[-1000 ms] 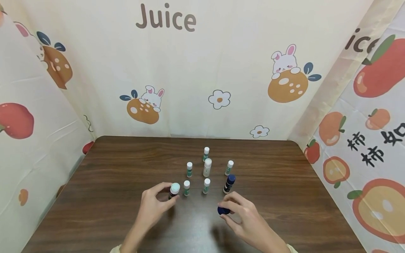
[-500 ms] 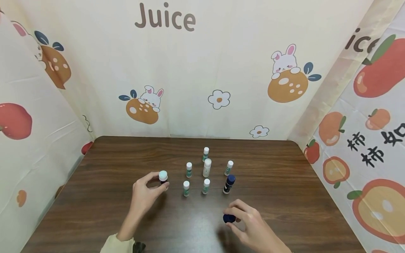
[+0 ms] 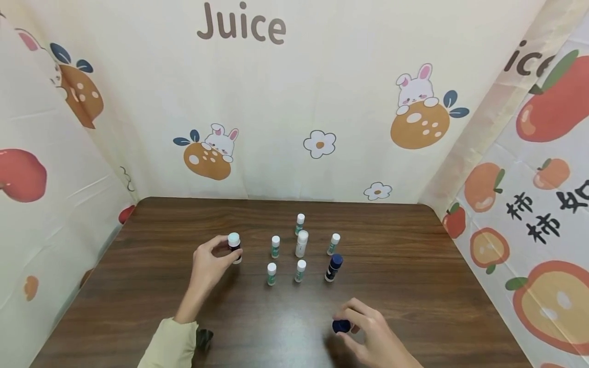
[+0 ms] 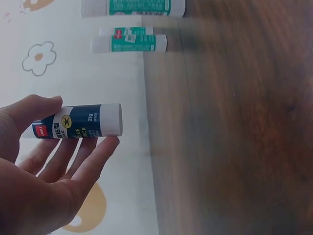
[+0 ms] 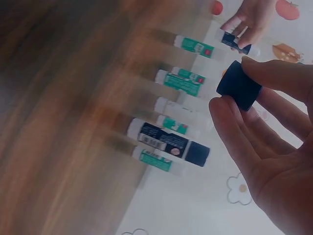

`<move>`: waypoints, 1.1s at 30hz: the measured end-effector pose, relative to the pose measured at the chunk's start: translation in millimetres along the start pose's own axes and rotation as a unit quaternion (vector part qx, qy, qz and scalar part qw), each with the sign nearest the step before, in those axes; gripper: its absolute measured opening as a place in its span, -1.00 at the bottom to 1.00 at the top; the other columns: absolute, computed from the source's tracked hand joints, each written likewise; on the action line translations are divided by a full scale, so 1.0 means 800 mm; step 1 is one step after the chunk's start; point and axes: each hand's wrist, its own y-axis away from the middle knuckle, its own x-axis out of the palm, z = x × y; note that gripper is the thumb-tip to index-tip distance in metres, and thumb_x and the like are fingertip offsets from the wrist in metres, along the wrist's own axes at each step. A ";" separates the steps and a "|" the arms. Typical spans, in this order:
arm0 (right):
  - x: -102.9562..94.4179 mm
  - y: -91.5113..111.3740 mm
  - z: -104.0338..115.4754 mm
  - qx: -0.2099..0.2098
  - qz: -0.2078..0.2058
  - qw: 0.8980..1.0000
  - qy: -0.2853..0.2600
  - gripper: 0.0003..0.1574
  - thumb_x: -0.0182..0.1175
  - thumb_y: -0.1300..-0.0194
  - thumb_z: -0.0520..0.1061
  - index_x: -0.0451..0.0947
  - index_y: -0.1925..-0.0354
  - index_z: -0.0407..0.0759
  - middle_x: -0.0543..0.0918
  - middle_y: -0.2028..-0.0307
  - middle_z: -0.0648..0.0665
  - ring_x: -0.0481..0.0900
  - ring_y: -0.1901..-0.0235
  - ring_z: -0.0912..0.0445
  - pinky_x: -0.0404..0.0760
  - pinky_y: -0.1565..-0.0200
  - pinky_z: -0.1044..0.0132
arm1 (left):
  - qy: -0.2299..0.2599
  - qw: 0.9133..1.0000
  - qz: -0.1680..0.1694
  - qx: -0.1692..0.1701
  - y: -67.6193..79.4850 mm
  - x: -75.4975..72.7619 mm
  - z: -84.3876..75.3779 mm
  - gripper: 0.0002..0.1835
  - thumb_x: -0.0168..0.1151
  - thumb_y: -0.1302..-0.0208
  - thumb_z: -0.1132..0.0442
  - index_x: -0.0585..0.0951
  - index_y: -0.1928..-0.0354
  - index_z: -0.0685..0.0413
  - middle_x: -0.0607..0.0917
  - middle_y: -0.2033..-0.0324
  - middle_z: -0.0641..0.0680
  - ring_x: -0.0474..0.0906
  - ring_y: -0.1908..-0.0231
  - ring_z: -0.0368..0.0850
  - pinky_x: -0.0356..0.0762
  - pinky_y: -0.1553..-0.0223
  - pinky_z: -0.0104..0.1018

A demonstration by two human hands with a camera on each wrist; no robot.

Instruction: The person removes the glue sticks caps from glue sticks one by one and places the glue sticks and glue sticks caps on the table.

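Note:
My left hand (image 3: 209,263) holds an upright glue stick (image 3: 234,249) at the left of the group. In the left wrist view this glue stick (image 4: 83,121) has a dark navy label, a white base and fingers around its upper part. Its top looks pale blue-white from the head view. Whether its base touches the table cannot be told. Near the table's front right, my right hand (image 3: 368,329) pinches a loose navy cap (image 3: 341,326) between thumb and fingers. The right wrist view shows that cap (image 5: 238,86) held clear of the table.
Several small green-labelled glue sticks (image 3: 271,274) with white caps stand mid-table. Among them are a larger white-capped one (image 3: 301,244) and a navy-capped glue stick (image 3: 334,268). A printed curtain (image 3: 276,102) borders the brown table (image 3: 414,266) behind and at the sides.
My left hand has carried the glue stick left and farther back, away from the small sticks. My right hand has drawn the navy cap toward the front and right.

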 end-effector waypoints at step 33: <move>0.010 0.067 -0.045 0.076 0.114 0.989 -0.049 -0.81 0.34 -0.10 -0.11 0.55 0.34 -0.16 0.34 0.39 0.19 0.29 0.55 0.47 0.36 0.60 0.56 | 0.000 0.999 -0.002 -0.049 -0.045 0.007 0.041 -0.62 0.42 -0.04 0.23 0.63 0.07 0.16 0.67 0.11 0.24 0.50 -0.01 0.09 0.43 0.00 -0.01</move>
